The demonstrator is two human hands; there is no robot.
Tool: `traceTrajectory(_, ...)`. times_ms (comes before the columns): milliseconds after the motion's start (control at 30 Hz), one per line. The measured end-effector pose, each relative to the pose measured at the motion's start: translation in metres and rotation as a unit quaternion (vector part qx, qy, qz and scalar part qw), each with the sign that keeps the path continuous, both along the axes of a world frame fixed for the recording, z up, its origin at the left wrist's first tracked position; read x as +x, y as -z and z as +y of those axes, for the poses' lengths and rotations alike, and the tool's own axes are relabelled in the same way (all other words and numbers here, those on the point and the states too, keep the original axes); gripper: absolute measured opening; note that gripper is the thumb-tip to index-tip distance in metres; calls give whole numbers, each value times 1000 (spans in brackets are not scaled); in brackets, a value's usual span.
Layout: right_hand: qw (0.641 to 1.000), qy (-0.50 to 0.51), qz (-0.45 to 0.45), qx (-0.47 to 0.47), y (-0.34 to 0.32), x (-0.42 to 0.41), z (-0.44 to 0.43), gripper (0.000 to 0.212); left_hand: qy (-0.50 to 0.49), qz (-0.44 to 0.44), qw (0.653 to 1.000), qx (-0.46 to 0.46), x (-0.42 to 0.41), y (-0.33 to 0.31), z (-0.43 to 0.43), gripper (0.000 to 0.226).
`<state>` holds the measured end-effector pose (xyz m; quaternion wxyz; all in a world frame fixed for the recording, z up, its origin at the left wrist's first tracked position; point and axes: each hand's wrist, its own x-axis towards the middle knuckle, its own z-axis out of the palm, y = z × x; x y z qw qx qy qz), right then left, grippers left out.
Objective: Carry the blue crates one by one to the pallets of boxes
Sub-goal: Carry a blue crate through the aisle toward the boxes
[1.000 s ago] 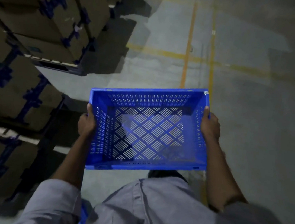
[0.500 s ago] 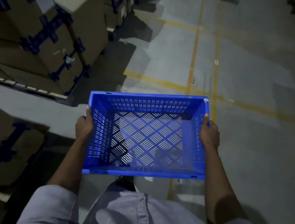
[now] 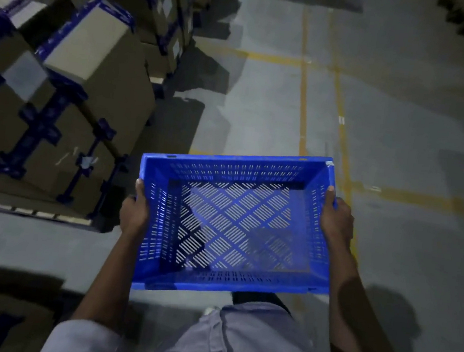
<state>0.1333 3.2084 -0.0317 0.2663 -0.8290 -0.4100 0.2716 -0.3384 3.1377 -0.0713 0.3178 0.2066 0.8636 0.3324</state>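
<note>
The blue crate [image 3: 234, 225] is hard plastic. It looks smooth and a little shiny, and its walls and bottom are full of small slots. The boxes [image 3: 112, 98] stacked along the left edge of the floor [image 3: 403, 137] are brown cardboard, dull and not shiny. Dark blue bands [image 3: 35, 136] run over them; tape or print, I cannot tell which. The pale slats [image 3: 24, 211] under the boxes look like rough wood. The floor is grey concrete, matt and a bit blotchy. The yellow lines [image 3: 302, 97] on it are paint, worn thin in spots. The shirt [image 3: 249, 345] is soft grey cloth with folds.
</note>
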Motion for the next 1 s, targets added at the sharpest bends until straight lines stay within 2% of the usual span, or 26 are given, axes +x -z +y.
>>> traceTrajectory(200, 1000, -3, 29, 8, 25, -30, 166, 80, -16, -9, 1000, 10, -62, 57, 167, 130)
traceTrajectory(400, 999, -7, 41, 3, 13, -47, 339, 87, -22, -6, 1000, 15, -59, 10, 327, 112)
traceTrajectory(500, 999, -21, 28, 14, -3, -53, 413, 83, -42, -3, 999, 13, -77, 16, 401, 126)
traceTrajectory(633, 1000, -18, 20, 13, -11, -58, 514, 77, -17, 4, 1000, 20, -64, -11, 503, 113)
traceTrajectory(767, 1000, -18, 21, 6, -4, -66, 622, 76, -20, -8, 1000, 21, -69, -6, 615, 111)
traceTrajectory(933, 1000, 9, 18, 2, 3, -77, 749, 76, 11, -9, 1000, 10, -97, 24, 770, 123)
traceTrajectory(1000, 1000, 20, 17, 6, 1, -79, 795, 76, 24, -16, 1000, 6, -90, 9, 828, 123)
